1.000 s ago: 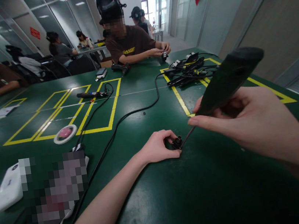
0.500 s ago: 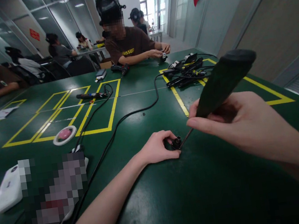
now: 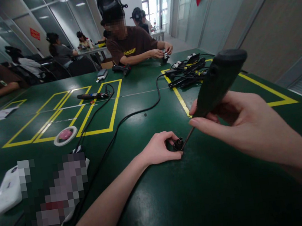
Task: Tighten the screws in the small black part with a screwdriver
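On the green table (image 3: 207, 195), my left hand (image 3: 160, 149) pinches a small black part (image 3: 178, 144) and holds it down on the surface. My right hand (image 3: 242, 122) is wrapped round the dark handle of an electric screwdriver (image 3: 215, 81). The tool's thin bit slants down and left, and its tip touches the small black part. The handle leans up toward the right.
A black cable (image 3: 129, 118) runs across the table past yellow taped rectangles (image 3: 83, 111). A pink-and-white round dish (image 3: 65, 135) and a white device (image 3: 6, 191) lie at left. A pile of black tools (image 3: 187, 72) sits far right. A person (image 3: 129, 41) works opposite; others sit at left.
The screwdriver handle has tilted leftward and more upright, while its tip stays on the small part. My left hand has not moved.
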Demonstrator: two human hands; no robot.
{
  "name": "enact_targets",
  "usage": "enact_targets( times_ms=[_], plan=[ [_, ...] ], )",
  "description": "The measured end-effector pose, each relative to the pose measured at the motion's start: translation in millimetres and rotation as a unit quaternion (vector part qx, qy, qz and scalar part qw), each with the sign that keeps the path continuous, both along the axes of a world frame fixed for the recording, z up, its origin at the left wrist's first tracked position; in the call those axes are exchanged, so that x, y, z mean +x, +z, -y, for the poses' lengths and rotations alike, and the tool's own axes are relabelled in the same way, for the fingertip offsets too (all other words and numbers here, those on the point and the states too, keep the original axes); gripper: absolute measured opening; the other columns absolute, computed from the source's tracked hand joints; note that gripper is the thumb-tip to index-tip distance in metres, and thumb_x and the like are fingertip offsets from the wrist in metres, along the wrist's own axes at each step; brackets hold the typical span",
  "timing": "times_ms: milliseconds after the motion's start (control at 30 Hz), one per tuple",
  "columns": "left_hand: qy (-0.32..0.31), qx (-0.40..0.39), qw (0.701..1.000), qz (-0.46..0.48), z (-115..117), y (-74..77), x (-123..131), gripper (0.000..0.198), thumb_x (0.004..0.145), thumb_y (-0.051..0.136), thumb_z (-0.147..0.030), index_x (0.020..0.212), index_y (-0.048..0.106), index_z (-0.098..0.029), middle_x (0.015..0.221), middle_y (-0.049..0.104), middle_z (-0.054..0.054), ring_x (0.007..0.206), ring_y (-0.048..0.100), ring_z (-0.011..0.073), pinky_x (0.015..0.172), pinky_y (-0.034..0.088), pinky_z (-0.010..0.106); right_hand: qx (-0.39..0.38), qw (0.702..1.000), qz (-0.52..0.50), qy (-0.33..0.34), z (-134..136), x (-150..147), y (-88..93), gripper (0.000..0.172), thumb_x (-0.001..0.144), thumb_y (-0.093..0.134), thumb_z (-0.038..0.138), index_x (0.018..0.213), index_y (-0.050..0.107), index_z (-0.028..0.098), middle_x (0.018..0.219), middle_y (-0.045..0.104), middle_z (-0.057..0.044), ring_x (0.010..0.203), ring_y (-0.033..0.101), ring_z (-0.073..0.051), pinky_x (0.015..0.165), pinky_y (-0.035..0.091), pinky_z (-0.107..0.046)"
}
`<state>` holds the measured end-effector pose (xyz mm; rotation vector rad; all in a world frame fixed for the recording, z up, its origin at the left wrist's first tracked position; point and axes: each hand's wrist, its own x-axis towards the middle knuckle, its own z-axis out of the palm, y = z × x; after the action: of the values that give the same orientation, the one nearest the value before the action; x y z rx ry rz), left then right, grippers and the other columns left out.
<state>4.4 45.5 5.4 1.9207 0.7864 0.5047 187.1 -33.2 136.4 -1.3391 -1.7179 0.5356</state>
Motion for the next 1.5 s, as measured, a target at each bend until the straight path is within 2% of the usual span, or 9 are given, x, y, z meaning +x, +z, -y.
enact_targets(
  times_ms=[133, 333, 667, 867, 1067, 1200, 1267, 1400, 1500],
  plan=[
    [0.000, -0.006, 1.000, 0.000, 0.0, 0.2, -0.2, 0.028, 0.065, 0.082, -0.023, 0.089, 0.071, -0.015, 0.086, 0.067, 0.000, 0.072, 0.057, 0.0127, 0.067, 0.046, 0.024, -0.003, 1.000, 0.005, 0.009, 0.9, 0.2, 2.4, 0.011, 0.082, 0.069, 0.038, 0.081, 0.068, 0.027, 0.076, 0.066, -0.005, 0.062, 0.054, -0.022, 0.055, 0.044, -0.037],
    [-0.003, 0.002, 1.000, -0.001, -0.2, -0.3, -0.2, 0.027, 0.066, 0.082, -0.023, 0.089, 0.071, -0.015, 0.087, 0.068, 0.000, 0.073, 0.058, 0.0127, 0.069, 0.047, 0.024, -0.009, 1.000, 0.004, 0.024, 1.3, 0.4, 4.3, 0.011, 0.083, 0.069, 0.038, 0.082, 0.068, 0.027, 0.081, 0.068, -0.006, 0.068, 0.058, -0.024, 0.058, 0.047, -0.037],
    [-0.002, 0.001, 1.000, 0.006, 0.6, 2.7, -0.3, 0.027, 0.065, 0.082, -0.024, 0.089, 0.072, -0.015, 0.087, 0.068, 0.000, 0.072, 0.058, 0.0131, 0.070, 0.047, 0.025, -0.013, 0.998, -0.047, 0.033, -0.3, -0.7, 0.9, 0.008, 0.077, 0.061, 0.029, 0.072, 0.065, 0.024, 0.073, 0.065, -0.004, 0.069, 0.060, -0.023, 0.062, 0.049, -0.037],
    [-0.003, -0.005, 1.000, 0.009, 0.8, 2.1, -0.6, 0.026, 0.065, 0.081, -0.025, 0.088, 0.071, -0.016, 0.085, 0.066, 0.000, 0.072, 0.057, 0.0134, 0.071, 0.047, 0.026, 0.000, 0.997, -0.041, 0.070, 0.6, -2.4, 3.6, 0.031, 0.089, 0.064, 0.037, 0.062, 0.054, 0.025, 0.062, 0.052, 0.000, 0.059, 0.048, -0.018, 0.057, 0.041, -0.033],
    [0.003, -0.004, 1.000, 0.000, 0.9, 3.7, 0.4, 0.026, 0.064, 0.082, -0.022, 0.087, 0.071, -0.016, 0.084, 0.066, -0.001, 0.071, 0.057, 0.0130, 0.070, 0.046, 0.025, 0.000, 0.999, 0.016, 0.027, -3.1, -0.3, 2.2, 0.026, 0.091, 0.063, 0.048, 0.075, 0.060, 0.027, 0.074, 0.063, -0.003, 0.071, 0.060, -0.025, 0.065, 0.044, -0.038],
    [0.002, -0.001, 1.000, 0.007, 1.1, 2.4, 0.6, 0.026, 0.064, 0.083, -0.021, 0.086, 0.072, -0.016, 0.082, 0.066, -0.001, 0.070, 0.056, 0.0127, 0.069, 0.047, 0.025, 0.032, 0.987, 0.143, -0.058, -6.1, 8.5, -0.4, 0.042, 0.089, 0.057, 0.058, 0.063, 0.049, 0.027, 0.061, 0.055, -0.005, 0.060, 0.050, -0.024, 0.060, 0.034, -0.038],
    [0.001, -0.004, 1.000, 0.011, 1.1, 1.1, 0.6, 0.025, 0.064, 0.082, -0.021, 0.086, 0.072, -0.015, 0.081, 0.066, -0.001, 0.070, 0.056, 0.0124, 0.069, 0.047, 0.024, 0.031, 0.982, 0.175, -0.069, -5.8, 12.5, -0.1, 0.047, 0.088, 0.057, 0.064, 0.059, 0.047, 0.027, 0.058, 0.053, -0.005, 0.057, 0.046, -0.023, 0.058, 0.030, -0.038],
    [0.005, -0.004, 1.000, 0.013, 0.9, -0.2, 0.3, 0.025, 0.064, 0.082, -0.022, 0.087, 0.071, -0.015, 0.080, 0.066, -0.002, 0.070, 0.057, 0.0124, 0.069, 0.047, 0.024, 0.002, 0.987, 0.154, -0.046, -3.9, 13.9, 1.8, 0.045, 0.088, 0.060, 0.060, 0.059, 0.050, 0.027, 0.054, 0.051, -0.003, 0.052, 0.046, -0.021, 0.054, 0.031, -0.036],
    [0.007, 0.001, 1.000, 0.013, 0.7, -0.6, -0.1, 0.025, 0.064, 0.082, -0.022, 0.086, 0.071, -0.015, 0.081, 0.066, -0.001, 0.071, 0.057, 0.0126, 0.069, 0.047, 0.024, -0.010, 0.995, 0.095, -0.031, -3.1, 10.7, 2.1, 0.040, 0.084, 0.067, 0.055, 0.060, 0.054, 0.026, 0.058, 0.061, -0.004, 0.053, 0.051, -0.021, 0.050, 0.036, -0.035]
  ],
)
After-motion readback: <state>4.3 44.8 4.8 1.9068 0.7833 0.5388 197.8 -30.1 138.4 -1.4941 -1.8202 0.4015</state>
